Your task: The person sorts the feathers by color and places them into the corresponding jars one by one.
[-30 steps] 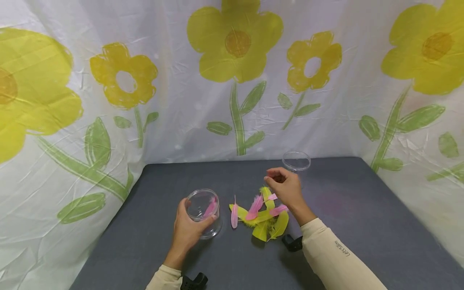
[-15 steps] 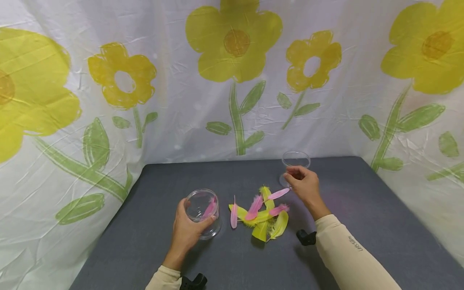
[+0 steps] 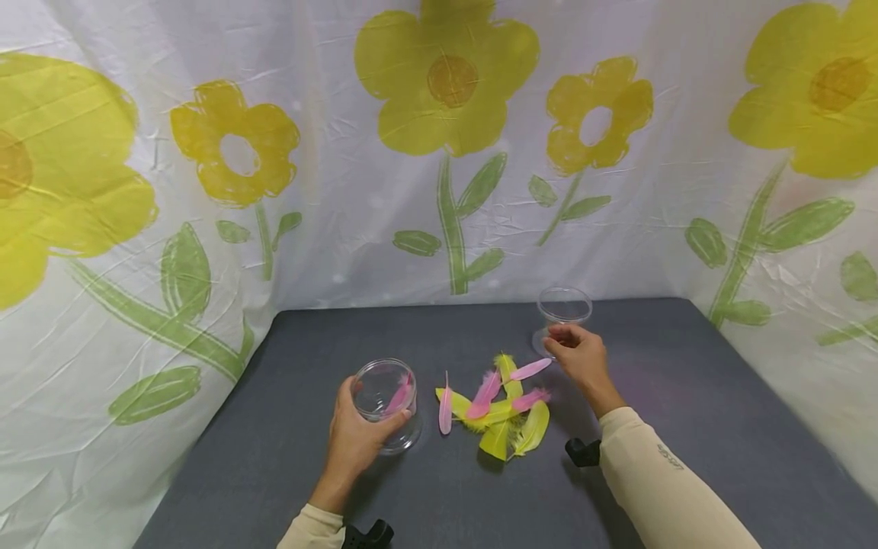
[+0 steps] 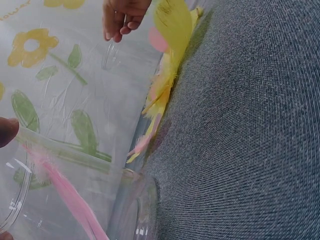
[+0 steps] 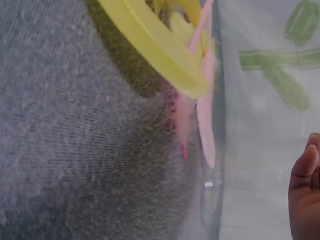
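My left hand [image 3: 360, 427] grips a clear glass-like jar [image 3: 405, 433] standing open-topped on the table, thumb on its near side. One pink feather [image 3: 398, 396] leans inside it, also seen large in the left wrist view. Between the hands lies a loose heap of yellow feathers [image 3: 494, 441] and pink feathers [image 3: 485, 395]. A single pink feather [image 3: 445, 408] lies just right of the held jar. Behind the heap, my right hand [image 3: 583, 360] overlaps a second clear jar [image 3: 540, 345]. Its fingers are loosely bent, with nothing visible between them in the left wrist view.
A dark grey cloth-covered table [image 3: 329, 343] carries everything. White curtain [image 3: 329, 229] printed with yellow flowers hangs behind and on both sides. A black wrist strap mount [image 3: 583, 452] hangs under the right sleeve, another mount [image 3: 370, 534] under the left.
My right hand has moved right and back from above the feather heap to the second jar, then dipped slightly. A pink feather formerly covered by it is uncovered. The left hand stays on its jar.
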`<state>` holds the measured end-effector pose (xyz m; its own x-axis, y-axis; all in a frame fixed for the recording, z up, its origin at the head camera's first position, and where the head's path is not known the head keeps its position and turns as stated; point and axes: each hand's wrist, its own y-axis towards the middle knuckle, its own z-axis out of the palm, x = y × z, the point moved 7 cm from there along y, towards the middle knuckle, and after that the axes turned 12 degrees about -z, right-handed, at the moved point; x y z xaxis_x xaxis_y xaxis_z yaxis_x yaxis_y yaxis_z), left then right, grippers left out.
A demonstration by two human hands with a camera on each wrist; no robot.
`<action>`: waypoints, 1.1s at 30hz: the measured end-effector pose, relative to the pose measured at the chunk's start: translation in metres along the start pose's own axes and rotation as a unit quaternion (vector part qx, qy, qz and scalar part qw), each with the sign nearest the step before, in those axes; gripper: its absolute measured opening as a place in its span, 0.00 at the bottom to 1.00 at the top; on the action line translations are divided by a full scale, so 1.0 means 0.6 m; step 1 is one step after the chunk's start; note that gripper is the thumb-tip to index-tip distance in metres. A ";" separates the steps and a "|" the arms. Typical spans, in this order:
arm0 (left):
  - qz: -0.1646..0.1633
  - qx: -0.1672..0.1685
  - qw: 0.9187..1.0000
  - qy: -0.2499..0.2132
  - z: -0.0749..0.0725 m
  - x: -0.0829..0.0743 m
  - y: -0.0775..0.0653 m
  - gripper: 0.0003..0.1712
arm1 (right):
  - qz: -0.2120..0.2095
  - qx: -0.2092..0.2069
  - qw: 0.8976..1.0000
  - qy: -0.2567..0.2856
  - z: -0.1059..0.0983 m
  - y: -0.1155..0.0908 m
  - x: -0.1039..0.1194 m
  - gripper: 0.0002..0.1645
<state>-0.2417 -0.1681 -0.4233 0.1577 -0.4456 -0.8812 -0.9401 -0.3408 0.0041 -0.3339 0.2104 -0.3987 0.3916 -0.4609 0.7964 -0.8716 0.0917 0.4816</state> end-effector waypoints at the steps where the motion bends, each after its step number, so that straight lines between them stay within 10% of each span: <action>1: 0.000 0.000 1.000 -0.001 0.000 0.000 0.000 0.60 | 0.000 -0.001 1.000 0.002 0.001 0.001 -0.002 0.15; 33: 0.018 -0.017 1.000 -0.006 -0.004 0.003 0.002 0.60 | 0.054 0.074 0.991 0.097 0.041 0.008 -0.091 0.21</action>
<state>-0.2419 -0.1713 -0.4235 0.1199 -0.4482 -0.8859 -0.9340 -0.3535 0.0524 -0.3665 0.2145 -0.4491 0.3299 -0.2751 0.9031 -0.9398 -0.0050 0.3417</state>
